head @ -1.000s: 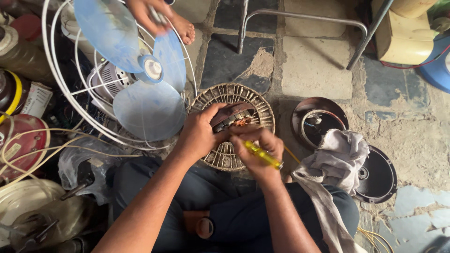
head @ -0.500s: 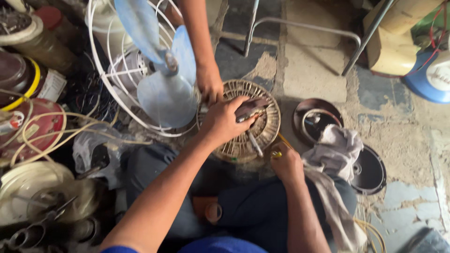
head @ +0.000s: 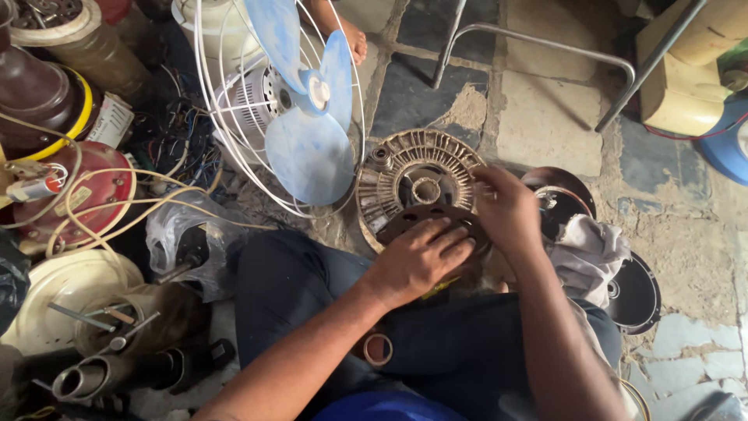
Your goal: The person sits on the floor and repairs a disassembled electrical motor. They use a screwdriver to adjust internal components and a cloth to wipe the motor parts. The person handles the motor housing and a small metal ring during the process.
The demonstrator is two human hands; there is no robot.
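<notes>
A round ribbed metal motor housing (head: 415, 168) lies on the stone floor in front of my lap. A dark round disc (head: 405, 220) rests on its near edge. My left hand (head: 421, 259) lies spread over the disc, fingers gripping its top. My right hand (head: 506, 209) is closed on the disc's right edge, next to the housing's rim. A bit of yellow tool handle (head: 438, 290) shows under my left hand; the rest is hidden.
A blue-bladed table fan (head: 305, 101) in a white wire cage lies left of the housing. A grey cloth (head: 590, 251) and dark round covers (head: 635, 295) sit on the right. Wires, cans and tools (head: 101, 316) crowd the left. Another person's foot (head: 352, 35) and metal chair legs (head: 538, 47) are at the back.
My right hand has let go of the yellow-handled screwdriver and moved up to the disc's edge. The dark disc now sits under my left hand. The other person's hand has left the housing.
</notes>
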